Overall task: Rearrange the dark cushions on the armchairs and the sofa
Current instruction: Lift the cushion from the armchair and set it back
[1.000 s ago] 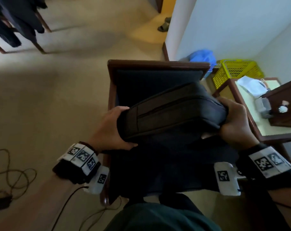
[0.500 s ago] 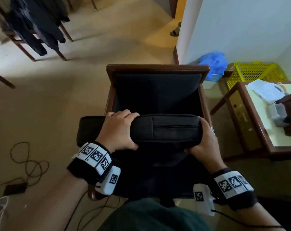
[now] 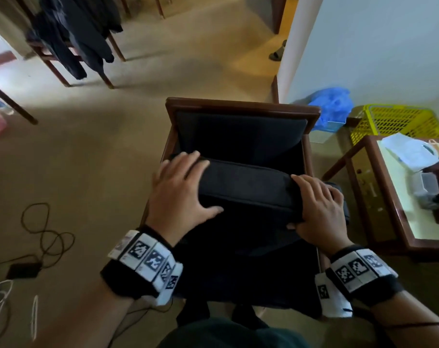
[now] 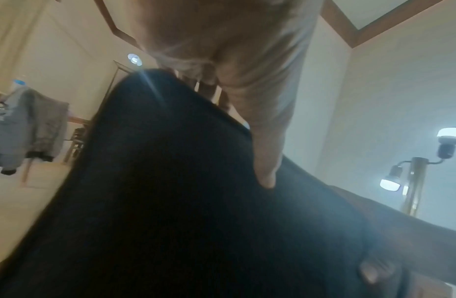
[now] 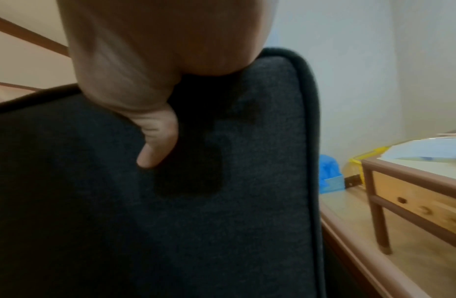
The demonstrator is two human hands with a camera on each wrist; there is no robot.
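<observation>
A dark cushion [image 3: 246, 189] stands on its edge across the seat of a wooden armchair [image 3: 238, 106]; its ends reach both armrests. My left hand [image 3: 180, 189] grips its left end, fingers over the top edge and thumb on the near face. My right hand [image 3: 316, 207] grips its right end, fingers on top and thumb below. Behind it, a dark back cushion [image 3: 238, 136] leans in the chair frame. The left wrist view shows my thumb [image 4: 267, 161] pressed on the dark fabric [image 4: 170, 201]. In the right wrist view my thumb [image 5: 157, 141] digs into the piped cushion [image 5: 221, 211].
A wooden side table [image 3: 379, 197] with papers stands close on the right. Behind it are a yellow basket [image 3: 399, 121] and a blue bag [image 3: 331, 106]. Cables [image 3: 45, 237] lie on the carpet at left. A chair draped with dark clothes [image 3: 75, 33] stands far left.
The cushion was held up and tilted, then turned level and came down lower between the armrests. Both hands shifted from its ends to over its top edge.
</observation>
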